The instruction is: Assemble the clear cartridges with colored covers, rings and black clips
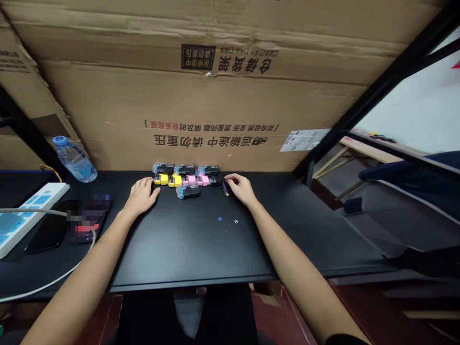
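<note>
Several small blocks form a row near the back of the black table: a yellow block (175, 180), a pink block (203, 180) and a black block (214, 179) at its right end. Behind them lie small clear-and-black plastic pieces (184, 169); a similar clear-and-black piece (188, 191) lies in front. My left hand (141, 196) rests palm down at the row's left end, fingers stretched and thumb apart. At the right end, my right hand (243, 190) lies with fingers extended beside a thin dark cylinder (225, 188), perhaps a battery. Neither hand visibly holds anything.
A large cardboard sheet (215, 100) stands behind the table (187, 249). On the left are a water bottle (75, 160), a white power strip (32, 215), a dark phone (48, 239) and a pale cable (53, 282). A blue dot (220, 219) lies in front.
</note>
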`<state>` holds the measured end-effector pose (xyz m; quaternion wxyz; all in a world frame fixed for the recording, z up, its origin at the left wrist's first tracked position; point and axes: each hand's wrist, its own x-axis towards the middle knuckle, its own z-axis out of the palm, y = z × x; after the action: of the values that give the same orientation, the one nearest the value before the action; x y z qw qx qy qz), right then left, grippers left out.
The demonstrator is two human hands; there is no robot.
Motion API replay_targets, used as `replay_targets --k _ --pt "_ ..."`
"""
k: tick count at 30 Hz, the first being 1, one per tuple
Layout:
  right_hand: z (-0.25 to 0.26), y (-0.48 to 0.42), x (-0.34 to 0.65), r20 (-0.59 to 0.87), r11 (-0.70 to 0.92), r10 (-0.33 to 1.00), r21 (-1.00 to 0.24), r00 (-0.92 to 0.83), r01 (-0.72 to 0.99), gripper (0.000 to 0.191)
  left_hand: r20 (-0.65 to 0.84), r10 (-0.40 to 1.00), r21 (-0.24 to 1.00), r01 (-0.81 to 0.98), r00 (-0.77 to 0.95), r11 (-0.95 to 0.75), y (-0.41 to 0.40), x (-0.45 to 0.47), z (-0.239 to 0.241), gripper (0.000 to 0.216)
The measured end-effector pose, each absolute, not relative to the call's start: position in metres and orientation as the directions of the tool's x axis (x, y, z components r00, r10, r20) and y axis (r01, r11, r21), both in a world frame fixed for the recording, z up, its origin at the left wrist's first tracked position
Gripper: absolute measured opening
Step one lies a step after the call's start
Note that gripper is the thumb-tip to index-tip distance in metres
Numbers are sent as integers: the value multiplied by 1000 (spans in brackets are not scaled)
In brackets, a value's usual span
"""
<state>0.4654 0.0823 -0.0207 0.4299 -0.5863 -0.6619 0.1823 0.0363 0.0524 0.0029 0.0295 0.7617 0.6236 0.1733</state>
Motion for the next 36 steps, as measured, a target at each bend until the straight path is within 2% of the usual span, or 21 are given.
replay_targets --k 3,8,12,19,36 --pt "-23 80 471 364 226 930 -674 50 703 29 230 959 256 941 163 -221 51 37 5 56" --pt "-26 75 472 402 137 914 -432 55 891 36 241 961 243 950 138 -197 46 39 7 54" --pt "-29 73 464 372 123 928 -360 21 925 44 232 971 218 969 65 -117 41 40 8 58" --pt "-32 73 472 388 224 918 -343 -80 912 46 221 973 197 974 67 -112 40 42 5 64" --pt "-21 59 460 319 156 945 -259 -68 953 50 204 977 124 988 63 -89 39 44 10 66"
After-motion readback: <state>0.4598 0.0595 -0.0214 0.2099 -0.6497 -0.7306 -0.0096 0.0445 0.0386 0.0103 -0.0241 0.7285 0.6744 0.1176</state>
